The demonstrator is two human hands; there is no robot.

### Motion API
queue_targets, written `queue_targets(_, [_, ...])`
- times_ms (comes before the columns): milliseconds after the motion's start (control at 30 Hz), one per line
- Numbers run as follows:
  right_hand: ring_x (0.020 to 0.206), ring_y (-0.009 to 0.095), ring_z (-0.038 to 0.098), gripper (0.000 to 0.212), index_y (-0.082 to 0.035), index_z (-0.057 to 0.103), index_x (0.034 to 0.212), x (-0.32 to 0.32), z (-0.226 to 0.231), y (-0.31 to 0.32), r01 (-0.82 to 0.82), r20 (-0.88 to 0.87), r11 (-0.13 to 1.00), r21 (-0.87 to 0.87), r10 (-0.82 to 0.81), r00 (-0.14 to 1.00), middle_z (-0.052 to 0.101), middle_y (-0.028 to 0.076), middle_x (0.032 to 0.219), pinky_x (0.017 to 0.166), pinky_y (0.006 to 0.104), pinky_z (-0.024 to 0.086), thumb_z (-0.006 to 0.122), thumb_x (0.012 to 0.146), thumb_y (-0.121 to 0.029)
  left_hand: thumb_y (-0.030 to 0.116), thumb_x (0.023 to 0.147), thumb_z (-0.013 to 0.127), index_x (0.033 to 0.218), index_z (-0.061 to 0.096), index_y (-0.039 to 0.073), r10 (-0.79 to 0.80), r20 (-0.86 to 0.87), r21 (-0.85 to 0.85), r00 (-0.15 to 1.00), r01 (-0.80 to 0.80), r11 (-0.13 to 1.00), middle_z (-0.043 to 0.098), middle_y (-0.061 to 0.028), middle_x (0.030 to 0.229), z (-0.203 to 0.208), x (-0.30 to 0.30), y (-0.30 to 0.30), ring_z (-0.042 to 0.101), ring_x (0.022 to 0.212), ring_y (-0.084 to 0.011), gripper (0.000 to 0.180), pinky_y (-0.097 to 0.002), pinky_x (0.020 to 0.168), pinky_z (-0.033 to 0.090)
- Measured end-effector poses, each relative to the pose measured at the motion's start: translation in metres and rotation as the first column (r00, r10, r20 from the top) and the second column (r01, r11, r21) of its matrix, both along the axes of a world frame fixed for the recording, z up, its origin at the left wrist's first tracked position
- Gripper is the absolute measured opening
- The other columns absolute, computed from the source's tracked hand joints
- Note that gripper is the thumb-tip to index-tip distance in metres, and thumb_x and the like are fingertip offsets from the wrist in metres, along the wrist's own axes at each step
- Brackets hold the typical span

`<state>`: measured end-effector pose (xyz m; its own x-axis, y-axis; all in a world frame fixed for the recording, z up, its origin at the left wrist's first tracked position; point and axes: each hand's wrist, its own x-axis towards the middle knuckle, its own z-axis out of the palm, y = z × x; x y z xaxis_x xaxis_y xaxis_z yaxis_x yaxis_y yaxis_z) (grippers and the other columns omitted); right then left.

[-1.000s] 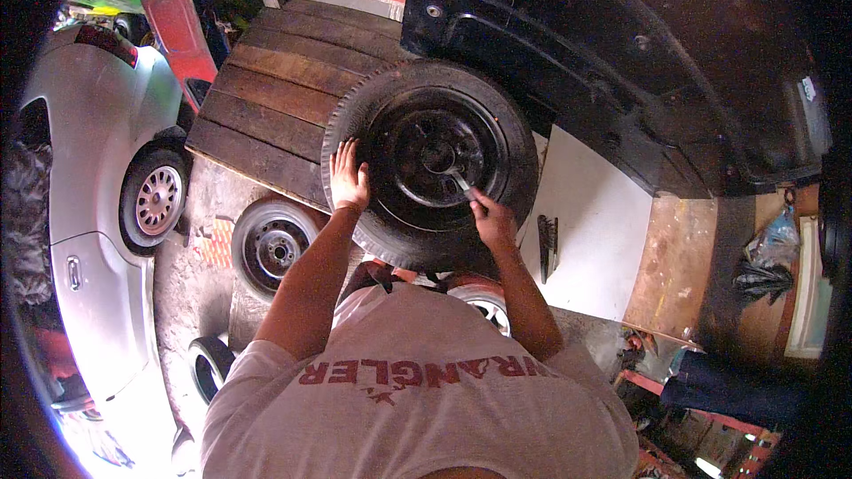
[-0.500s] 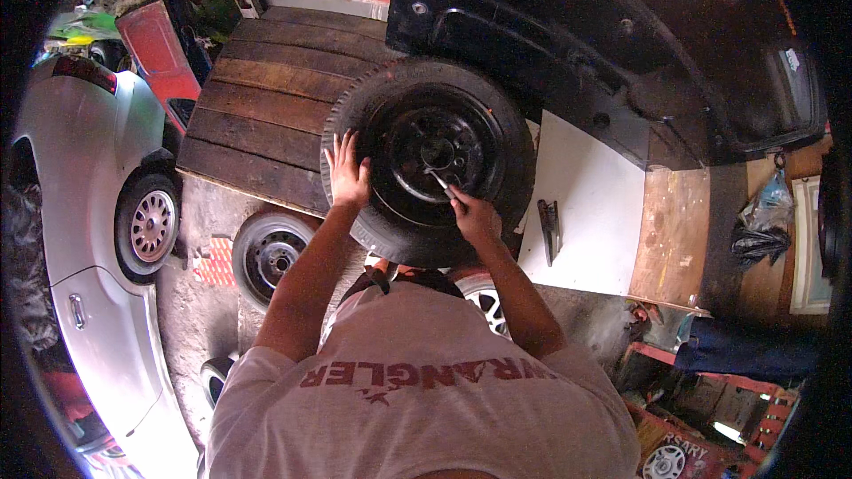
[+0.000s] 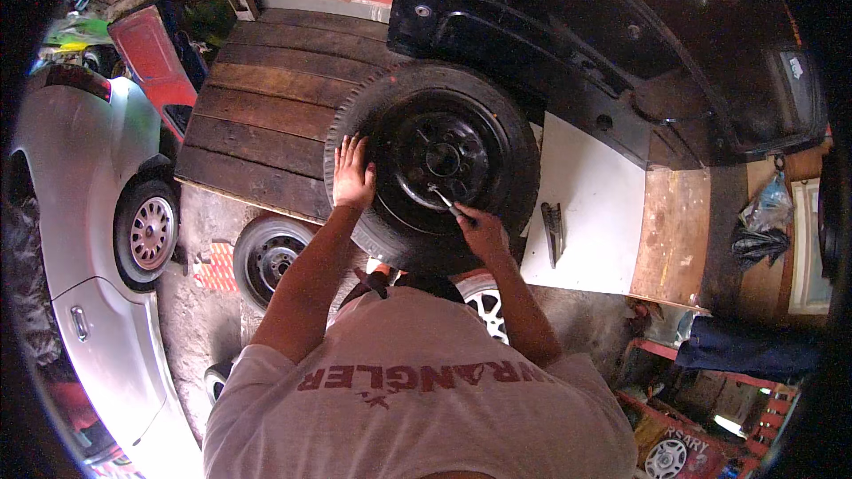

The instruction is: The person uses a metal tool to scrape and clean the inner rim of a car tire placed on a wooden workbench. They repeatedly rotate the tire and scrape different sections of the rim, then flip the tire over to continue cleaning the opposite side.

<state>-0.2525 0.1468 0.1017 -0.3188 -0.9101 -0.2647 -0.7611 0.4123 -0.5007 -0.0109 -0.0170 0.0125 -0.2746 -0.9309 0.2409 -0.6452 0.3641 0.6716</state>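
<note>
A black tyre on a black steel wheel (image 3: 390,222) lies flat in front of me, partly on a dark plank table. My left hand (image 3: 355,176) rests on the left sidewall of the tyre, fingers stretched out and holding nothing. In my right hand (image 3: 485,232) is a slim screwdriver-like tool (image 3: 446,200), its pale metal shaft showing beyond the fist and most of its handle hidden. The tool's tip is at the wheel's steel disc, below and left of the round centre hole (image 3: 443,160).
Plank table (image 3: 257,115) extends left of the tyre. A black tool (image 3: 552,232) lies on a white board (image 3: 586,204) to the right. Beyond is a large black vehicle panel (image 3: 532,44). A silver car (image 3: 89,204) stands at left, near another wheel (image 3: 271,259) on the ground.
My right hand has moved slightly down and right, and the tool's tip now sits farther from the centre hole. My left hand stays on the tyre.
</note>
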Motion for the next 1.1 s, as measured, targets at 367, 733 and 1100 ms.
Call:
queue_targets(367, [0.097,0.029,0.067,0.030,-0.024,0.067,0.117,0.000,0.004,-0.014,-0.013,0.126,0.998,-0.062,0.020,0.992,0.069,0.013,0.107,0.084,0.0352,0.051,0.065,0.088,-0.026,0.017,0.083,0.048,0.141,0.035,0.004,0.010,-0.027,-0.019,1.000,-0.011,1.000,0.035,-0.0142,0.148,-0.004,-0.002,-0.005,0.022,0.142,-0.0327,0.061,-0.0458,0.117,0.013])
queue_targets(733, [0.094,0.030,0.067,0.031,-0.020,0.066,0.118,-0.011,-0.018,-0.056,0.153,0.023,0.959,-0.237,-0.152,0.988,0.068,0.015,0.104,0.079,0.0367,0.052,0.065,0.088,-0.027,0.016,0.080,0.048,0.141,0.036,0.005,0.019,-0.027,-0.014,0.999,-0.019,1.000,0.036,-0.0144,0.147,-0.004,0.004,-0.002,0.023,0.142,-0.0322,0.063,-0.0456,0.117,0.014])
queue_targets(1100, [0.081,0.036,0.065,0.034,-0.023,0.061,0.123,0.029,-0.013,-0.075,-0.069,-0.250,0.992,-0.106,0.040,0.967,0.068,0.016,0.091,0.071,0.0466,0.052,0.060,0.088,-0.027,0.016,0.080,0.050,0.140,0.037,0.005,0.021,-0.023,-0.024,1.000,-0.021,0.999,0.036,-0.0131,0.148,-0.002,0.001,-0.003,0.025,0.141,-0.0316,0.063,-0.0447,0.117,0.013])
